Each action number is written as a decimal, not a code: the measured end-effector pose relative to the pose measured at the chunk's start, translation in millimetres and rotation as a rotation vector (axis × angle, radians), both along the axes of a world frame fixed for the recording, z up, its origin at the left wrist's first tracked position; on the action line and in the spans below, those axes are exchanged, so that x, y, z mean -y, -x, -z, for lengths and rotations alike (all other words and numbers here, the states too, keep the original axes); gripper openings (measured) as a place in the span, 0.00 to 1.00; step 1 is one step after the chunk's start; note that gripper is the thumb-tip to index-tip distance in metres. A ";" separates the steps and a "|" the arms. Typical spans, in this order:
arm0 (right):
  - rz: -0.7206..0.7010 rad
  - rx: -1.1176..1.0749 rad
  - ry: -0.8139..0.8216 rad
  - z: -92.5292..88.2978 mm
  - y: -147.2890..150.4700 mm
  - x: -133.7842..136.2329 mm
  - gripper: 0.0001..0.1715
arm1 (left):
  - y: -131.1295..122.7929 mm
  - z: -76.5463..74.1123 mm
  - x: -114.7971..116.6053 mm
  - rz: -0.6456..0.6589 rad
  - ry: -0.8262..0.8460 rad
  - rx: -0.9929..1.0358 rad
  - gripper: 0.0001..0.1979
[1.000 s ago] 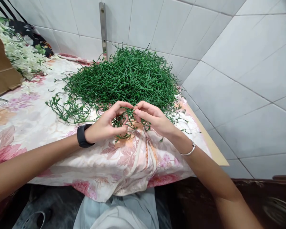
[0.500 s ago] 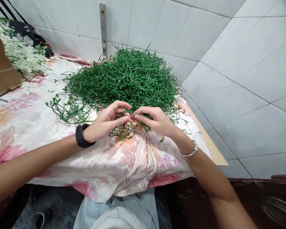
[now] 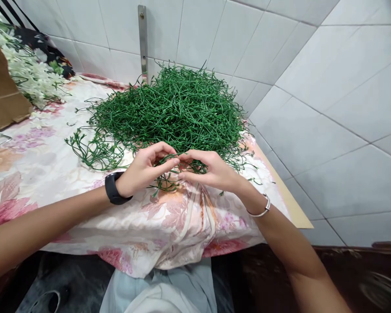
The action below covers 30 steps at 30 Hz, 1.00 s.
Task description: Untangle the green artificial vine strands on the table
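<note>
My left hand, with a black band on its wrist, is closed with thumb and fingertips around thin green plastic flower stems, whose ends hang below the fingers. Facing it, my right hand has its thumb apart from its index finger. The right index fingertip meets the left fingertips, where a bit of green stem shows; its other fingers are partly hidden. Just beyond both hands rises a large tangled pile of green stems. To the left of my left hand lies a smaller loose bunch of stems.
A floral cloth covers the table and hangs over its front edge. White artificial flowers and a piece of brown cardboard are at the left. A metal strip stands against the tiled wall, which closes off the back and right.
My right thumb has moved down and away from its index finger, which pinched a stem before. Fewer stem ends show beneath the hands. The left hand has shifted only slightly.
</note>
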State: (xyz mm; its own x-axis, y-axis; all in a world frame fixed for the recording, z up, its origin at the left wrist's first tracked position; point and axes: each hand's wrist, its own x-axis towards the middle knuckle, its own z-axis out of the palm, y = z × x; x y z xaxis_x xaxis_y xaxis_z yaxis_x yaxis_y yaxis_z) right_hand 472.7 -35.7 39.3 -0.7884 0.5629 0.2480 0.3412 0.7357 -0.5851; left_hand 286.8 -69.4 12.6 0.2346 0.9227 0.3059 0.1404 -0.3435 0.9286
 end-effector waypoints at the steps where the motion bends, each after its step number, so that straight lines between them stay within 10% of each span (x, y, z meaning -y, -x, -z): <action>1: -0.011 0.019 -0.009 -1.0 0.0 1.0 0.19 | 0.1 0.2 0.1 -0.006 -0.016 -0.008 0.09; 14: -0.011 -0.017 -0.081 4.7 2.7 0.6 0.10 | -1.8 0.9 3.8 0.126 0.055 0.017 0.09; 24: -0.123 -0.286 0.816 3.5 -0.3 -2.5 0.14 | -0.8 -2.9 2.9 0.161 0.040 0.009 0.13; 30: -0.094 -0.360 0.768 -0.3 1.2 -0.2 0.15 | -2.9 -1.7 5.7 0.102 0.005 0.048 0.11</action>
State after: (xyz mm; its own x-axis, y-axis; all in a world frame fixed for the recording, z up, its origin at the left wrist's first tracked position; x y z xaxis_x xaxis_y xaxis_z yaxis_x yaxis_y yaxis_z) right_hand 471.5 -35.4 39.6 -0.7868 0.6133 0.0689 -0.0039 0.1067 -0.9943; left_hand 289.7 -75.1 14.3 0.3124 0.8964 0.3144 0.0609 -0.3491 0.9351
